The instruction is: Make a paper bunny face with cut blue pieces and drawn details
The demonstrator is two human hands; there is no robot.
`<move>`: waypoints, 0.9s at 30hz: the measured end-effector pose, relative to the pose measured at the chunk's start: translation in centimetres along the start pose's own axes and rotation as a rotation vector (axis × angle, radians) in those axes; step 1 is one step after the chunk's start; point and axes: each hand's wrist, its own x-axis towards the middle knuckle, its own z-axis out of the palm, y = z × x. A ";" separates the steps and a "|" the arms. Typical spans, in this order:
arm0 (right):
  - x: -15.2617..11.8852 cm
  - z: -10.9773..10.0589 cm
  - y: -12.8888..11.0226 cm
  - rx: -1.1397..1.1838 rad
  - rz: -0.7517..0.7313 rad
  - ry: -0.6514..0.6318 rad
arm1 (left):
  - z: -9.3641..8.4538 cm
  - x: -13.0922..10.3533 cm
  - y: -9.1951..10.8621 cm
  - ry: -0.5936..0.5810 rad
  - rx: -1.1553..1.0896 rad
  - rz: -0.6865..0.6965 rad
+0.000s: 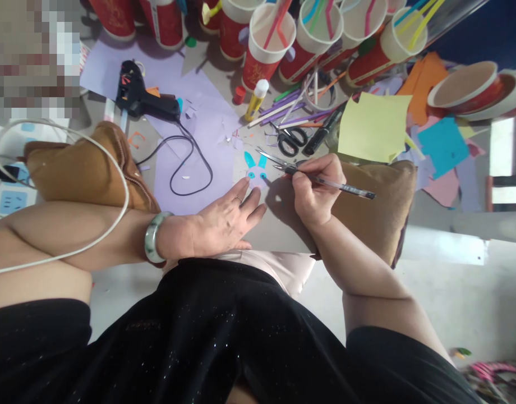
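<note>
A small purple paper rabbit face (257, 177) with blue ears and blue eyes lies on the table. My left hand (220, 221) lies flat below and left of it, fingers spread, a fingertip at its edge. Just right of the face, my right hand (319, 188) grips a black-and-clear pen (346, 188), whose tip points left toward the face. Scissors with open blades (268, 157) lie beside the pen tip, their handles partly hidden by my right hand. Black-handled scissors (291, 139) lie above that hand.
Red paper cups (268, 42) with straws line the back. A glue gun (146, 98) lies on purple paper (218, 106), its cord looping toward the face. A glue stick (257, 101) stands behind. Brown cushions (376, 207) flank the work; yellow notes (373, 126) lie right.
</note>
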 end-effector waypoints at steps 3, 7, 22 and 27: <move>-0.1 0.0 -0.2 0.038 -0.011 -0.099 | -0.1 0.0 -0.1 -0.007 -0.001 0.006; -0.3 0.0 -0.9 -0.012 -0.103 -0.206 | -0.2 0.0 -0.1 0.000 -0.002 0.012; -0.1 0.1 -1.7 -0.138 -0.184 -0.298 | 0.0 0.0 -0.1 0.020 -0.008 0.009; -0.2 0.1 -1.6 -0.163 -0.138 -0.323 | -0.1 0.0 0.0 0.006 0.042 0.005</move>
